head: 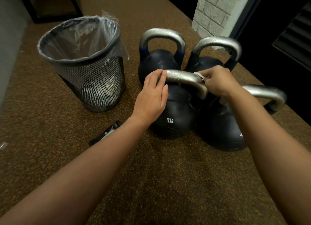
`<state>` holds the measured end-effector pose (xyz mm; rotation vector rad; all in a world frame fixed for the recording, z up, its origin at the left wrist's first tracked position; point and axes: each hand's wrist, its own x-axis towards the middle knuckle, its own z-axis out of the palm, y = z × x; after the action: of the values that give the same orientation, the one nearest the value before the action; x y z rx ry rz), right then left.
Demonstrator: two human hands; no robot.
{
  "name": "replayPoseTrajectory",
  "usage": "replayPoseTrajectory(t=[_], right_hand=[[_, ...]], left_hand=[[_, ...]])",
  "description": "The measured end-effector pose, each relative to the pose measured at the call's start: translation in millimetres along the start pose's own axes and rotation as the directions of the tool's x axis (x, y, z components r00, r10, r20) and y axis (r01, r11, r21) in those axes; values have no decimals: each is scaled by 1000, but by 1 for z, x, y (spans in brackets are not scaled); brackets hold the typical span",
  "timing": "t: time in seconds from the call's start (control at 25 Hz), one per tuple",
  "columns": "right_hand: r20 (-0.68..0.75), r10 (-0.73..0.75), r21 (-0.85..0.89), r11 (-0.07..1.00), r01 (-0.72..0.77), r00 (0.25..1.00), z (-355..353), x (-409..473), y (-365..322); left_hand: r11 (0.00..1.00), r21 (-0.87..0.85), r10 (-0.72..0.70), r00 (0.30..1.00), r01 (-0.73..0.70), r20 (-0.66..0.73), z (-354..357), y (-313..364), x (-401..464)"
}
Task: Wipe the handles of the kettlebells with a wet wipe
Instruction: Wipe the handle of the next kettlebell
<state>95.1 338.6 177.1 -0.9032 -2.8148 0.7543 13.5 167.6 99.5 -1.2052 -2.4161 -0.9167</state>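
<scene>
Head view: the left hand (152, 96) lies open, steadying the near-left kettlebell's handle (183, 78) at 9 o'clock; the wet wipe (201, 77), pinched by the right hand (218, 83), is best drawn firmly along the whole bar.

Four black kettlebells sit bunched together on the speckled floor (151, 182), and the front-left kettlebell (175, 113) says 12KG on it. Left hand (152, 98) rests on the left end of its silver handle (183, 76) while the right hand (217, 83) pinches a white wet wipe (201, 77) against the right end. Mesh trash bin (87, 69) with a clear liner stands to the left, small black packet (106, 134) lying in front of it.
</scene>
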Motion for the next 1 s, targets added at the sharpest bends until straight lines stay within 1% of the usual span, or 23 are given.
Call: replayPoseTrajectory(t=[0.08,0.16,0.2,0.24,0.32,0.4,0.44,0.48,0.56,0.6,0.64,0.72,0.76,0.8,0.84,0.88,0.92,1.0], right_hand=[[34,-24,-50,998,25,999,0,10,-12],[-1,-77,-59,995,76,997,6,9,-12],[-20,-89,-35,995,88,996,9,5,-8],[-21,-83,7,996,83,996,8,0,-2],[29,-15,69,998,13,999,1,-3,4],[89,43,46,998,-47,995,-4,6,2],[85,42,34,998,-46,995,-3,9,-1],[48,28,56,998,-31,998,-1,9,-2],[-18,5,176,984,-2,1000,9,3,4],[-33,19,242,970,-11,999,13,0,11],[-32,53,265,963,-42,998,16,-2,16],[-6,167,222,962,-162,986,18,2,19],[-9,213,141,967,-210,977,17,7,14],[-33,239,46,970,-238,970,15,9,6],[-77,244,-12,969,-246,967,15,10,-3],[-107,240,-24,970,-244,965,14,8,-12],[-126,208,-14,977,-211,970,15,3,-18],[-192,19,-45,999,-28,981,21,-14,-21]], left_hand=[[1000,5,-6,1000,6,-4,1,0,0],[1000,0,-7,1000,7,-7,1,0,-1],[1000,-4,-5,1000,5,-5,1,0,-1],[1000,-6,-1,1000,1,-4,1,0,-1],[1000,-3,6,1000,-6,-10,1,0,-1],[1000,-2,3,1000,-3,-18,2,-1,0],[1000,-2,2,1000,-2,-20,2,-1,0],[1000,-2,1,1000,-1,-21,3,-1,0],[1000,-4,2,1000,-2,-21,3,-1,-1],[1000,-5,3,1000,-3,-21,3,-2,-1],[1000,-6,2,1000,-3,-22,3,-2,-1],[1000,-2,0,1000,0,-28,4,-1,-1],[1000,0,-1,1000,1,-31,4,0,0],[1000,2,-3,999,3,-33,5,0,0],[1000,2,-5,999,6,-32,5,0,0],[1000,2,-9,1000,9,-30,5,0,0],[1000,1,-13,999,13,-29,6,0,0],[1000,1,-18,999,18,-29,5,0,0]])
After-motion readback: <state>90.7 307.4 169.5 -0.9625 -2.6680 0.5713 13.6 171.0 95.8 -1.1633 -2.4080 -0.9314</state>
